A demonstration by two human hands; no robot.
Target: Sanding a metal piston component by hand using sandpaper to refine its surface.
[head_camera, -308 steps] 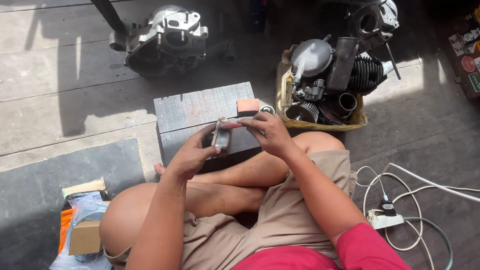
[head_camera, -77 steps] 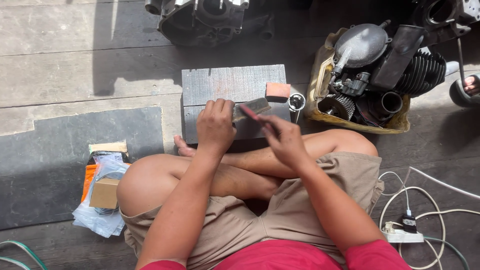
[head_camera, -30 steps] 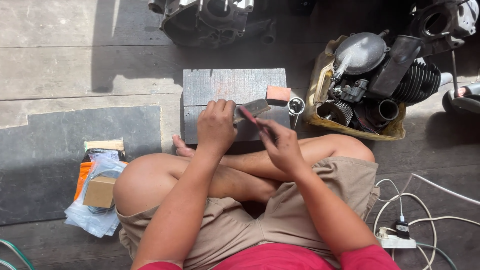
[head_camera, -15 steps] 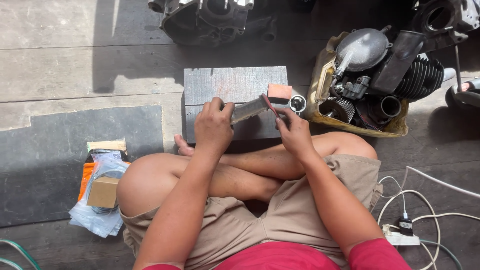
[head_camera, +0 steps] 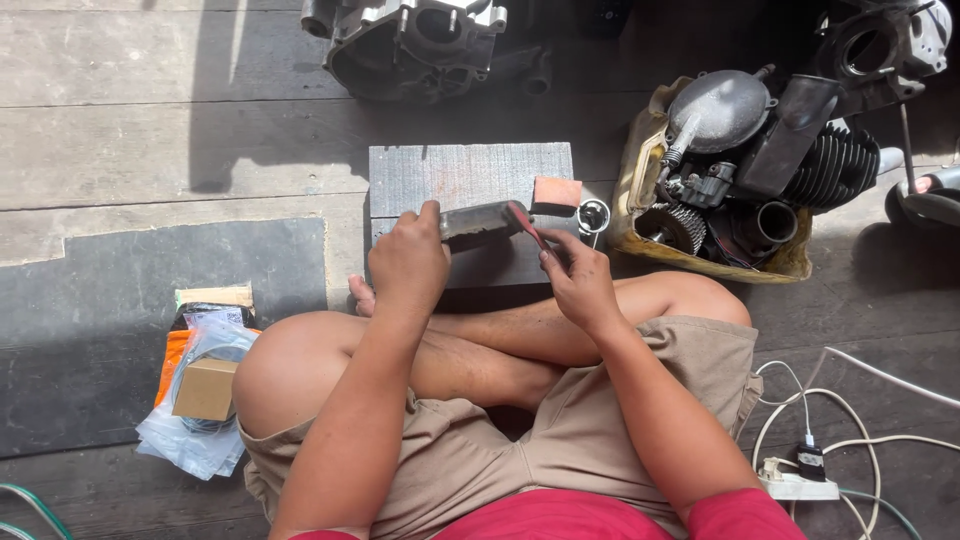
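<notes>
I sit cross-legged on a wooden floor in front of a grey wooden block (head_camera: 470, 175). My left hand (head_camera: 408, 262) grips a flat grey metal part (head_camera: 478, 220) and holds it over the block. My right hand (head_camera: 575, 280) pinches a small red strip (head_camera: 522, 220), likely abrasive paper, against the right end of that part. A small orange-pink block (head_camera: 557, 192) lies on the grey block's right edge, with a small round metal ring (head_camera: 593, 214) beside it.
A yellow tub (head_camera: 700, 255) of dark engine parts stands at right. An engine casing (head_camera: 415, 40) lies ahead. Plastic bags and a small cardboard box (head_camera: 205, 388) sit at left on a dark mat (head_camera: 150, 300). White cables and a power strip (head_camera: 800, 485) lie at right.
My right hand has come back from the block's right edge to the metal part, now with the red strip in it. My left hand still holds the part in place.
</notes>
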